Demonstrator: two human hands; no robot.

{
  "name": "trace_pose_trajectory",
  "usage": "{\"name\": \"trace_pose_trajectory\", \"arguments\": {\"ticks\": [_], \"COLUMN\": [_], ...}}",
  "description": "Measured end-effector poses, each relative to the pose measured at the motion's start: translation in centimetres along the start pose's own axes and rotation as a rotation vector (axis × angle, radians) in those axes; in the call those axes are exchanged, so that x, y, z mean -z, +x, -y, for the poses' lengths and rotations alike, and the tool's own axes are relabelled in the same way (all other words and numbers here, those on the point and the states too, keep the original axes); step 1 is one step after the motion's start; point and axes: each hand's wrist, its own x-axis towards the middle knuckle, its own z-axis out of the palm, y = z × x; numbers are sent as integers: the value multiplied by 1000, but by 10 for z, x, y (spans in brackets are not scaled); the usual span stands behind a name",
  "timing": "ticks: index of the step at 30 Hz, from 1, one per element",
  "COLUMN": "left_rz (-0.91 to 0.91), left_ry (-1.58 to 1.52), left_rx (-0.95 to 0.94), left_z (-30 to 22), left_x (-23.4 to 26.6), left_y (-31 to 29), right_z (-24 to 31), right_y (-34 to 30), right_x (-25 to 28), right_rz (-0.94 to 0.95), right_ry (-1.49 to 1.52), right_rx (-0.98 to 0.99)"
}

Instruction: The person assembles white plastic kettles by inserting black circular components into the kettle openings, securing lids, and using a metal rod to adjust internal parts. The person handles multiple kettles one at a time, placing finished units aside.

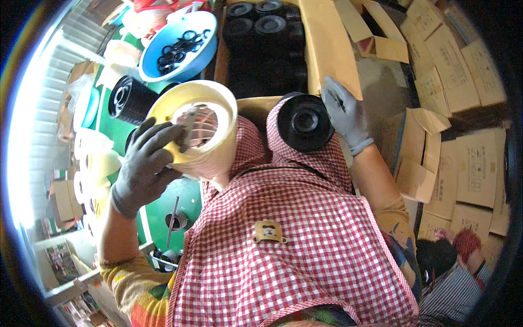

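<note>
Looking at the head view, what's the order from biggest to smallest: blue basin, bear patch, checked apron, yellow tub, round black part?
Checked apron
Yellow tub
Blue basin
Round black part
Bear patch
Apparent sizes only: the basin looks farther off than the tub.

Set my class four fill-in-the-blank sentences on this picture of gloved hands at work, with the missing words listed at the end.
1. The light blue round basin holds a heap of small black ____.
2. The round, open-mouthed tub at the dark-gloved left hand is pale ____.
3. The right hand, beside a round black piece, wears a grey ____.
4. The open brown box with black cylindrical pieces inside is made of ____.

Missing words: rings; yellow; glove; cardboard.
</note>
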Motion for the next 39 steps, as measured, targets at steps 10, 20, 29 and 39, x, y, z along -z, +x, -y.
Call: {"name": "trace_pose_trajectory", "arguments": {"ticks": [10, 20, 29, 39], "left_rz": [-77, -1003, -809, -949], "left_ry": [-97, -1380, -2303, -2266], "left_rx": [-13, 688, 510, 568], "left_z": [-18, 35, -4, -21], "left_x": [-29, -161, -196, -207], "left_y": [10, -74, 40, 64], "right_z": [56, 138, 164, 149], "right_y": [53, 92, 84, 27], "right_x": [-101, -42, -22, -41], "right_rz": [763, 596, 600, 666], "right_ry": [270, 197, -125, 211], "right_rx": [63, 245, 810, 282]}}
